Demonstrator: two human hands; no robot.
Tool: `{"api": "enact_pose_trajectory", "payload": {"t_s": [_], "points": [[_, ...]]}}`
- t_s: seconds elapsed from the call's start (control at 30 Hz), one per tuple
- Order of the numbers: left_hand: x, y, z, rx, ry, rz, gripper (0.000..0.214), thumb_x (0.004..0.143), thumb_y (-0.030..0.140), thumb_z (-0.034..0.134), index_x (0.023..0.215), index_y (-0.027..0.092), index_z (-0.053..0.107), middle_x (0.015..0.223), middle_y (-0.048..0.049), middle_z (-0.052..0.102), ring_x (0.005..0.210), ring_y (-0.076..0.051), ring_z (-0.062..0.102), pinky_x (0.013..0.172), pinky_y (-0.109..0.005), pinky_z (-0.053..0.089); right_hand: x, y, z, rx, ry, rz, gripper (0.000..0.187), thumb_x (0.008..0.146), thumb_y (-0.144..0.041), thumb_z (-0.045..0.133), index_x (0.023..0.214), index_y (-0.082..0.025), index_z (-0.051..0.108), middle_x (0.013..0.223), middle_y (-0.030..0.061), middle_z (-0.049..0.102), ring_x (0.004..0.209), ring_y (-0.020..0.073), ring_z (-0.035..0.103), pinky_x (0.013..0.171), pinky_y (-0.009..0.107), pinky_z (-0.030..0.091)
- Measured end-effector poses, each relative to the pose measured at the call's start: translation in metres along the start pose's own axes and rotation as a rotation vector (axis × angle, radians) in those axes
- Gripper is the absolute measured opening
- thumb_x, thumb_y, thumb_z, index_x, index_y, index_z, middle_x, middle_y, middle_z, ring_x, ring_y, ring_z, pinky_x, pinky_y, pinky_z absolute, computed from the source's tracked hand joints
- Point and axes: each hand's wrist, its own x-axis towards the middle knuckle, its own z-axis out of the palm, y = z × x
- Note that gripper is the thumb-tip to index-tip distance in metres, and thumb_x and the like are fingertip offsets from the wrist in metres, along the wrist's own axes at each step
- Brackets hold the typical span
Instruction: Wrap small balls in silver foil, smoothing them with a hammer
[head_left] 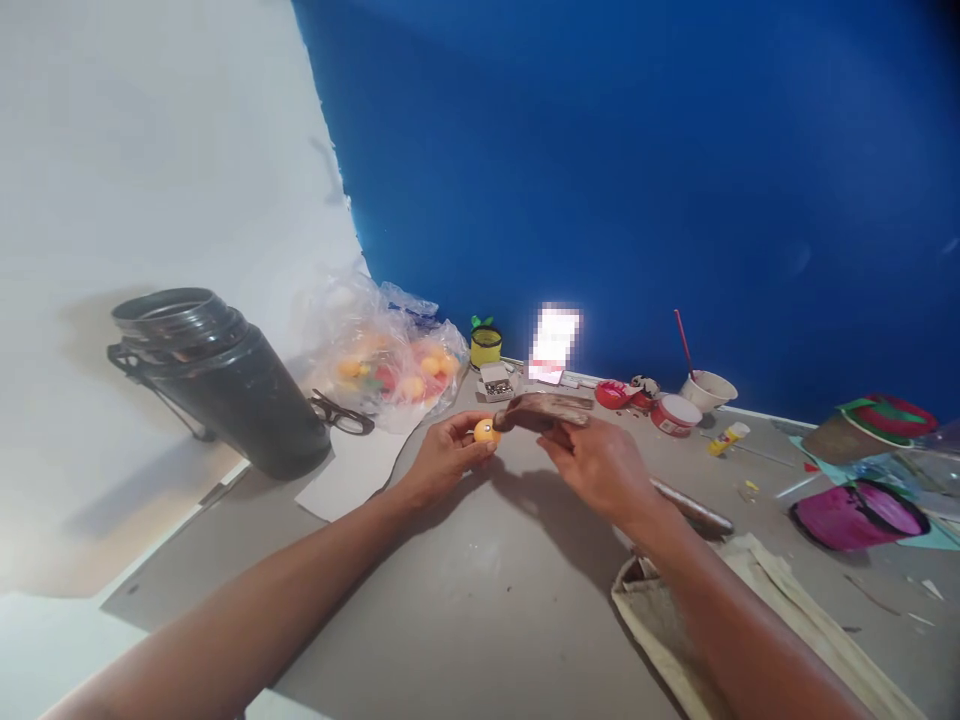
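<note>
Between the fingertips of my left hand (442,455) is a small orange ball (485,431), with a small shiny metal piece showing on its side. My right hand (600,465) is closed around a hammer with a worn brown head (547,408) and a dark handle (694,507) that sticks out below the wrist. One end of the head is right beside the ball; whether they touch I cannot tell. Just beyond the left hand stands a small open white box (496,384) of tiny shiny metal pieces.
At left, a dark open flask (225,385) leans near eyeglasses (341,412) and plastic bags (397,370) of orange balls. A bright phone (555,345) stands at the back. On the right are paint containers (676,415), a glue stick (727,438), a magenta cup (859,515) and beige cloth (765,590).
</note>
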Motion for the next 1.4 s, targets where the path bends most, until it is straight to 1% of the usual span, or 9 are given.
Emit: {"api": "enact_pose_trajectory", "payload": {"t_s": [0.07,0.2,0.37,0.57,0.73,0.9,1.0,1.17,1.4], "points": [[-0.001,-0.001,0.001,0.003,-0.024,-0.02,0.045,0.072,0.029,0.079,0.114,0.015,0.072,0.078,-0.0015,0.068,0.064,-0.012,0.059,0.066,-0.028,0.048,-0.002,-0.003,0.001,-0.041,-0.041,-0.02,0.019,0.096,-0.031,0.058,0.105,-0.023,0.072,0.095,0.008,0.076,0.083,0.0248,0.069,0.065,0.03,0.041],[-0.001,-0.001,0.002,0.029,-0.006,-0.054,0.046,0.072,0.032,0.079,0.114,0.015,0.072,0.078,-0.001,0.066,0.062,-0.012,0.058,0.064,-0.028,0.048,-0.004,-0.01,-0.008,-0.115,0.05,0.006,0.028,0.1,-0.035,0.052,0.117,-0.023,0.07,0.1,0.0104,0.076,0.087,0.0262,0.07,0.067,0.031,0.042],[-0.002,0.003,0.003,0.049,-0.069,-0.047,0.041,0.071,0.028,0.078,0.11,0.014,0.074,0.073,-0.0002,0.064,0.062,-0.012,0.056,0.063,-0.027,0.047,-0.003,-0.015,-0.016,-0.109,-0.144,-0.031,0.022,0.099,-0.03,0.052,0.112,-0.022,0.068,0.099,0.0083,0.076,0.081,0.0242,0.07,0.063,0.03,0.039],[-0.004,0.006,0.004,0.089,-0.04,-0.071,0.035,0.071,0.026,0.076,0.104,0.015,0.074,0.073,0.0003,0.064,0.058,-0.011,0.055,0.06,-0.027,0.047,-0.006,-0.014,-0.014,-0.079,-0.025,0.028,0.024,0.101,-0.033,0.05,0.117,-0.023,0.065,0.101,0.01,0.074,0.084,0.0256,0.069,0.065,0.031,0.04],[-0.003,0.003,0.004,0.085,-0.107,-0.097,0.031,0.072,0.024,0.073,0.101,0.014,0.072,0.065,-0.0001,0.063,0.058,-0.014,0.058,0.061,-0.029,0.048,-0.001,-0.011,-0.009,0.037,-0.141,0.024,0.026,0.093,-0.026,0.061,0.118,-0.021,0.06,0.114,0.0104,0.07,0.094,0.0245,0.067,0.071,0.031,0.041],[0.012,-0.005,-0.011,0.177,0.081,-0.042,0.031,0.068,0.023,0.074,0.098,0.016,0.07,0.072,-0.0016,0.068,0.057,-0.014,0.06,0.06,-0.029,0.047,0.005,-0.012,-0.021,0.136,-0.323,0.102,0.014,0.083,-0.026,0.068,0.094,-0.02,0.061,0.088,0.0031,0.07,0.078,0.0191,0.061,0.063,0.029,0.031],[0.022,-0.006,-0.022,0.114,0.147,-0.018,0.03,0.067,0.023,0.073,0.095,0.017,0.066,0.073,-0.0017,0.069,0.057,-0.013,0.057,0.057,-0.027,0.044,0.002,-0.021,-0.017,0.212,-0.507,0.04,0.012,0.077,-0.025,0.067,0.086,-0.022,0.061,0.082,-0.0005,0.068,0.071,0.0157,0.057,0.059,0.027,0.027],[0.033,0.003,-0.028,-0.005,0.132,-0.048,0.032,0.063,0.025,0.068,0.094,0.017,0.061,0.083,-0.0036,0.069,0.054,-0.008,0.05,0.05,-0.022,0.036,-0.008,-0.034,0.004,0.215,-0.628,-0.149,0.01,0.079,-0.026,0.064,0.087,-0.022,0.062,0.084,0.001,0.069,0.073,0.0162,0.058,0.058,0.027,0.026],[0.07,0.019,-0.018,0.59,0.0,0.073,0.029,0.08,0.045,0.058,0.073,0.018,0.061,0.061,-0.0036,0.059,0.054,-0.016,0.051,0.051,-0.028,0.037,-0.014,-0.039,0.014,0.044,-0.587,-0.28,0.01,0.084,-0.023,0.058,0.086,-0.019,0.067,0.101,0.0102,0.069,0.092,0.023,0.061,0.06,0.029,0.032]]}}
